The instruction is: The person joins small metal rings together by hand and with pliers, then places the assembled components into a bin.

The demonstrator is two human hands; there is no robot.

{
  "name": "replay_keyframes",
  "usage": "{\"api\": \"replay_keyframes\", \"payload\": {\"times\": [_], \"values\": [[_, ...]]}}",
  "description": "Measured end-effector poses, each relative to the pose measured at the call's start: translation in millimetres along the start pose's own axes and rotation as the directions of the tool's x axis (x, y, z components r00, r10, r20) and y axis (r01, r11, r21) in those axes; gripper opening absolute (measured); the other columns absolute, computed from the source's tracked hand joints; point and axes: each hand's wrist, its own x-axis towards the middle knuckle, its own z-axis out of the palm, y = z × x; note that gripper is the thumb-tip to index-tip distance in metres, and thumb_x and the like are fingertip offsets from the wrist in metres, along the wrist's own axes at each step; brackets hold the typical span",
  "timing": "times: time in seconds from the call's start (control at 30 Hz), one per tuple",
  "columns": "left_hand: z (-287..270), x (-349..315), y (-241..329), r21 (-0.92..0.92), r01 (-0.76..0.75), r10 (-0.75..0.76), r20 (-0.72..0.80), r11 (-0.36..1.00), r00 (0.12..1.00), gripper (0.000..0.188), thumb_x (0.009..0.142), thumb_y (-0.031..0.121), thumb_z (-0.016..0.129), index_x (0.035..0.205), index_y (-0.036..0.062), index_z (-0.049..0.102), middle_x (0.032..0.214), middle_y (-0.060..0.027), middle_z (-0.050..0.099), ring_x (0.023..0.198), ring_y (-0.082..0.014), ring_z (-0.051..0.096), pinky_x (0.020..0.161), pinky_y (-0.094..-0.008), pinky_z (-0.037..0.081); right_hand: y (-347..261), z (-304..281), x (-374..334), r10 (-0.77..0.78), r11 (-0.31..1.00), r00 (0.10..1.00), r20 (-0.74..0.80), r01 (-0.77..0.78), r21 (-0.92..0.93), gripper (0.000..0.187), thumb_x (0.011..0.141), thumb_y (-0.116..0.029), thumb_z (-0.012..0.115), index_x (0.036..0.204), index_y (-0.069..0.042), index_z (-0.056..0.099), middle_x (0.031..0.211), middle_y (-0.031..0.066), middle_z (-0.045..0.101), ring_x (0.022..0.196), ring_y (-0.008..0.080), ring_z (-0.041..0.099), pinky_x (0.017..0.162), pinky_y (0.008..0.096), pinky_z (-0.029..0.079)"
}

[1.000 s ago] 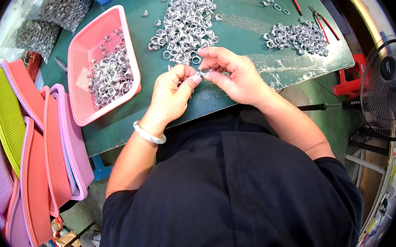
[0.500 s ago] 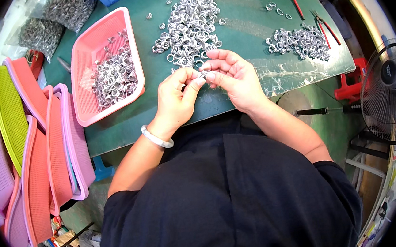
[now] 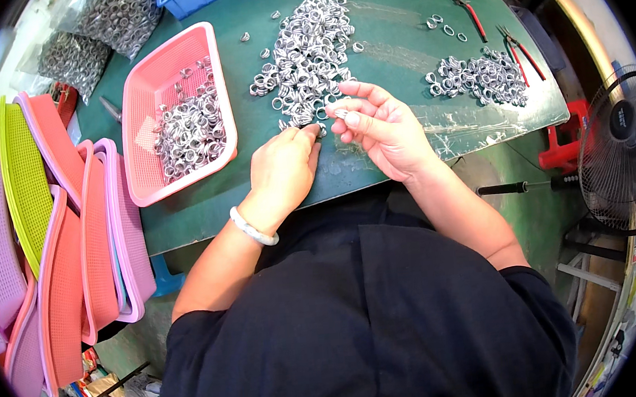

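A long heap of silvery metal rings (image 3: 312, 48) lies on the green table in front of me. At its near end my left hand (image 3: 282, 167) is turned palm down, fingers drawn together, the tips touching the table beside the lowest rings. What sits under those fingertips is hidden. To the right, my right hand (image 3: 389, 133) is raised a little above the table, palm partly up. Its thumb and forefinger pinch a small silvery ring (image 3: 341, 113), while the other fingers curl loosely behind. My two hands are apart.
A pink basket (image 3: 129, 143) partly filled with rings stands on the left. At the right lie a smaller ring pile (image 3: 477, 77) and two red-handled pliers (image 3: 475, 18) (image 3: 523, 48). Stacked baskets (image 3: 62, 296) crowd the left side; a fan (image 3: 612, 150) stands at far right.
My hands were together over one small piece; now they have parted. The left hand has turned palm down toward the heap's near end, while the right keeps a ring pinched.
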Motion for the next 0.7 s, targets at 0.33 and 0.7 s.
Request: {"api": "replay_keyframes", "payload": {"times": [0.33,0.7], "values": [[-10,5,15,-0.491,0.013,-0.106,-0.163,0.871,0.981,0.026,0.075,0.001,0.062,0.100,0.0044,0.063,0.073,-0.0065,0.060,0.055,-0.0124,0.054,0.053,-0.0239,0.044,9,10,-7,0.037,0.999,0.999,-0.032,-0.038,-0.011,0.038,0.079,0.002,0.062,0.113,0.001,0.045,0.100,0.0129,0.059,0.084,0.0155,0.058,0.071,0.0259,0.046],[-8,2,3,-0.893,0.239,-0.237,0.156,0.381,0.959,0.019,0.083,-0.001,0.057,0.101,-0.0022,0.062,0.089,-0.0054,0.063,0.073,-0.0082,0.058,0.063,-0.0180,0.045,11,14,-13,0.072,0.997,0.997,0.024,-0.072,-0.011,0.036,0.081,0.000,0.059,0.115,0.002,0.046,0.099,0.0122,0.060,0.084,0.0149,0.058,0.072,0.0258,0.046]]}}
